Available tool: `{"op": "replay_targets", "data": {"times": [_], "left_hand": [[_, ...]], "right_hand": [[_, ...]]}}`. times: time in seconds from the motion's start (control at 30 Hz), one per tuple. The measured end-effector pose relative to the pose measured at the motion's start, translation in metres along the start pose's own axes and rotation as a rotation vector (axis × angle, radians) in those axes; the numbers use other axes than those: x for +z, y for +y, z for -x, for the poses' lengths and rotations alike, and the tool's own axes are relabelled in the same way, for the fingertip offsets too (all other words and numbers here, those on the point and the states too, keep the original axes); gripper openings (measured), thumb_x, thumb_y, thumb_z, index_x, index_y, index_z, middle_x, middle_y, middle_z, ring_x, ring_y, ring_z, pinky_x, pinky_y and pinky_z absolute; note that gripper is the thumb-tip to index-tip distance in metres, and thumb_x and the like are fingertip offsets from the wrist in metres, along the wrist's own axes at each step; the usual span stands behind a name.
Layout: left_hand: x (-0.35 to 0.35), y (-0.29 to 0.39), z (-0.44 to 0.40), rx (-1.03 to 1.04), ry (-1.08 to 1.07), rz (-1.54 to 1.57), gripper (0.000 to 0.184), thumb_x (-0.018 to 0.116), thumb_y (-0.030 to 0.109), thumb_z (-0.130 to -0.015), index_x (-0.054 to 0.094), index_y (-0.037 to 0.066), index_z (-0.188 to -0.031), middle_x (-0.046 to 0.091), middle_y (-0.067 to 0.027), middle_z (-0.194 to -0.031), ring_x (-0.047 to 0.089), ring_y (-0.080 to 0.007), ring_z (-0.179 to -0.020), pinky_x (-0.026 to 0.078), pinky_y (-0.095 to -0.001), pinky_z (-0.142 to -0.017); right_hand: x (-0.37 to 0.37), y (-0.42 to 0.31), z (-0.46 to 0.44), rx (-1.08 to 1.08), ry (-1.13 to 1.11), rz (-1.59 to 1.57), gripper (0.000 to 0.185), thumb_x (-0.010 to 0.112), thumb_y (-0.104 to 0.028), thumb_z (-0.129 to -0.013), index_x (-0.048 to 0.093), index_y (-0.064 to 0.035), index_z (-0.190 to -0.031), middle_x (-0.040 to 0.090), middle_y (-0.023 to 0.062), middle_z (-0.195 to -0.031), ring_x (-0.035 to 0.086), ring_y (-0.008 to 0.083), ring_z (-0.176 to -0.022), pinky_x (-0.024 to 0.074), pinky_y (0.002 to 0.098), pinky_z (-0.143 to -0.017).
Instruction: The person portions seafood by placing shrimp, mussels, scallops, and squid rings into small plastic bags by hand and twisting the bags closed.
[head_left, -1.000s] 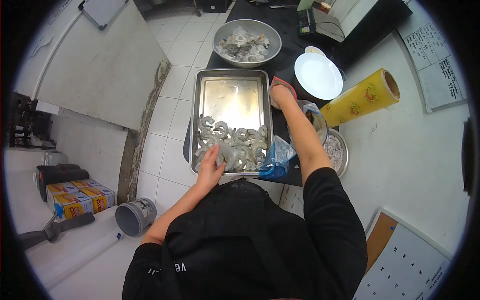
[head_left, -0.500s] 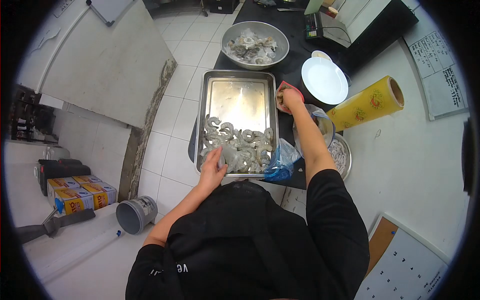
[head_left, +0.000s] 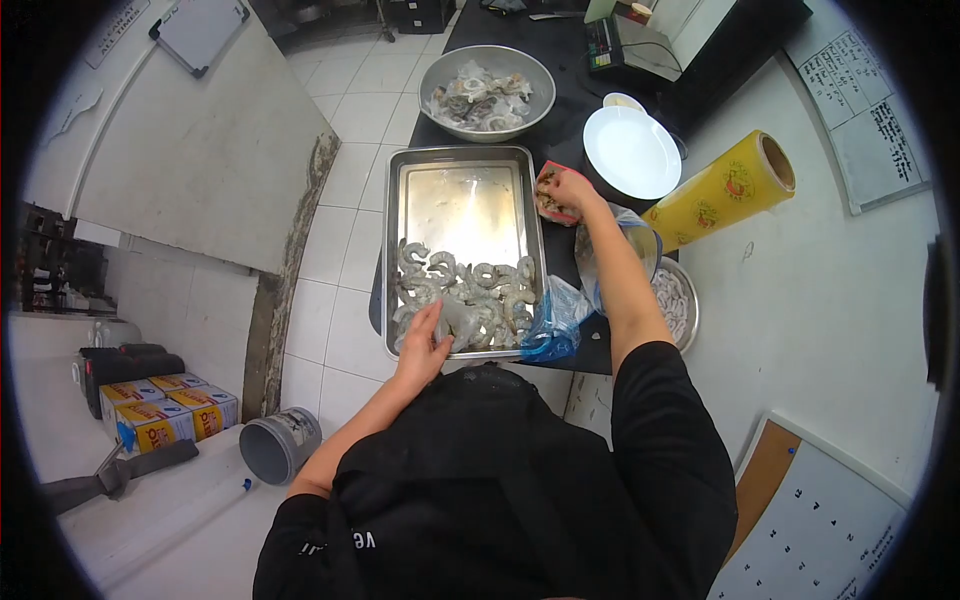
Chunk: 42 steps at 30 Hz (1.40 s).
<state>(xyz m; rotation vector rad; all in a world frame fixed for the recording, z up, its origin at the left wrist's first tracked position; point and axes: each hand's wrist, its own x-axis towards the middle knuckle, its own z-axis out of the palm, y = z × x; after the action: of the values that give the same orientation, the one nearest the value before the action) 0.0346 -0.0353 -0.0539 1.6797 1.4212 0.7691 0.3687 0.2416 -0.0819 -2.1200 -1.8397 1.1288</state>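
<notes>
Raw grey shrimp [head_left: 490, 295] lie piled in the near half of a metal tray [head_left: 462, 165]. At the tray's near left, my left hand [head_left: 424, 348] is closed on what looks like a clear plastic bag [head_left: 461, 324] lying over some shrimp. My right hand [head_left: 572, 188] reaches over a small red container [head_left: 551, 169] beside the tray's right edge. Its fingers are pinched together at the brownish contents [head_left: 549, 204]; whatever is between them is hidden. A blue and clear plastic bag [head_left: 556, 322] lies against the tray's near right corner.
A metal bowl [head_left: 545, 98] with shrimp and plastic stands beyond the tray. To the right are a white dish [head_left: 632, 152], a yellow roll of wrap [head_left: 722, 192], a clear container [head_left: 640, 238] and a bowl of pale pieces [head_left: 686, 340]. A scale [head_left: 640, 50] sits farther back.
My right hand has drawn up slightly, showing more of the red container's contents. My left hand stays by the shrimp. The whole view has shifted slightly.
</notes>
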Motion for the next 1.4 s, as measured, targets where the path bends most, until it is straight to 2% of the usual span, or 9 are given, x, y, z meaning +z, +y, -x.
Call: {"op": "replay_targets", "data": {"times": [0.07, 0.2, 0.33, 0.5, 0.83, 0.93, 1.03, 1.23, 1.4], "left_hand": [[-0.002, 0.004, 0.0, -0.023, -0.011, 0.008, 0.065, 0.065, 0.0, -0.076, 0.042, 0.004, -0.136, 0.048, -0.0142, -0.127, 0.054, -0.0176, -0.088, 0.046, -0.0257, -0.072], [-0.005, 0.002, 0.002, -0.046, -0.013, 0.019, 0.064, 0.065, 0.0, -0.075, 0.042, 0.004, -0.135, 0.048, -0.0147, -0.127, 0.055, -0.0196, -0.094, 0.046, -0.0264, -0.075], [-0.006, -0.006, 0.006, -0.009, 0.034, -0.003, 0.065, 0.065, 0.0, -0.075, 0.042, 0.004, -0.135, 0.048, -0.0147, -0.127, 0.055, -0.02, -0.094, 0.046, -0.0267, -0.075], [-0.005, -0.005, 0.005, -0.069, -0.004, 0.02, 0.065, 0.065, 0.0, -0.076, 0.041, 0.005, -0.136, 0.049, -0.0137, -0.124, 0.054, -0.0175, -0.085, 0.047, -0.0251, -0.07], [-0.006, -0.001, 0.005, -0.026, -0.01, 0.003, 0.063, 0.064, 0.001, -0.076, 0.041, -0.001, -0.134, 0.049, -0.0171, -0.123, 0.054, -0.0186, -0.073, 0.046, -0.0275, -0.063], [-0.006, -0.002, 0.006, -0.033, -0.005, 0.007, 0.063, 0.064, 0.001, -0.076, 0.041, -0.001, -0.134, 0.049, -0.0164, -0.123, 0.054, -0.0183, -0.073, 0.046, -0.0274, -0.064], [-0.006, -0.004, 0.007, -0.046, -0.002, 0.03, 0.064, 0.065, 0.001, -0.075, 0.041, -0.001, -0.134, 0.049, -0.0163, -0.124, 0.054, -0.0184, -0.074, 0.046, -0.0273, -0.064], [-0.006, -0.01, 0.007, 0.066, 0.072, -0.004, 0.063, 0.064, 0.0, -0.075, 0.041, -0.002, -0.134, 0.049, -0.017, -0.124, 0.054, -0.019, -0.076, 0.046, -0.0275, -0.065], [-0.008, -0.008, 0.007, -0.013, 0.023, 0.017, 0.062, 0.063, 0.001, -0.076, 0.041, -0.002, -0.133, 0.049, -0.0175, -0.124, 0.055, -0.0193, -0.075, 0.047, -0.0282, -0.066]], "right_hand": [[0.011, 0.003, 0.004, -0.205, 0.103, 0.664, 0.028, 0.061, -0.026, -0.076, 0.07, -0.005, -0.091, 0.067, 0.016, -0.096, 0.065, 0.0265, -0.091, 0.0508, 0.0369, -0.079], [0.032, 0.025, -0.017, -0.286, 0.318, 0.615, 0.023, 0.061, -0.016, -0.072, 0.068, 0.0024, -0.085, 0.067, 0.0209, -0.089, 0.066, 0.0339, -0.076, 0.0531, 0.0398, -0.073], [0.013, 0.013, -0.012, -0.269, 0.182, 0.385, 0.025, 0.061, -0.018, -0.073, 0.067, 0.0013, -0.087, 0.068, 0.0167, -0.084, 0.066, 0.029, -0.067, 0.0531, 0.0375, -0.062], [0.02, 0.033, -0.037, -0.089, -0.225, -0.404, 0.017, 0.057, -0.02, -0.078, 0.061, -0.0042, -0.075, 0.06, 0.0053, -0.066, 0.059, 0.0166, -0.055, 0.0489, 0.0288, -0.05], [0.006, -0.005, 0.012, 0.073, -0.215, -0.94, 0.013, 0.053, -0.018, -0.079, 0.059, -0.0065, -0.076, 0.06, 0.0026, -0.072, 0.057, 0.014, -0.061, 0.0489, 0.0262, -0.055], [0.017, 0.004, -0.001, 0.074, -0.109, -0.793, 0.018, 0.057, -0.021, -0.078, 0.064, -0.0039, -0.079, 0.066, 0.009, -0.079, 0.063, 0.0212, -0.067, 0.0524, 0.0324, -0.062], [0.026, 0.012, -0.003, -0.183, 0.195, 0.431, 0.023, 0.059, -0.022, -0.076, 0.068, -0.003, -0.085, 0.068, 0.0163, -0.086, 0.067, 0.0264, -0.078, 0.0538, 0.0367, -0.068], [0.039, 0.012, -0.003, -0.068, 0.283, 0.55, 0.024, 0.06, -0.019, -0.076, 0.069, 0.0009, -0.087, 0.067, 0.0221, -0.09, 0.066, 0.0322, -0.089, 0.0522, 0.0406, -0.078], [0.033, 0.008, 0.004, -0.194, 0.393, 0.324, 0.02, 0.061, -0.016, -0.075, 0.067, 0.0016, -0.082, 0.067, 0.0228, -0.083, 0.066, 0.0332, -0.075, 0.053, 0.0417, -0.071]]}}
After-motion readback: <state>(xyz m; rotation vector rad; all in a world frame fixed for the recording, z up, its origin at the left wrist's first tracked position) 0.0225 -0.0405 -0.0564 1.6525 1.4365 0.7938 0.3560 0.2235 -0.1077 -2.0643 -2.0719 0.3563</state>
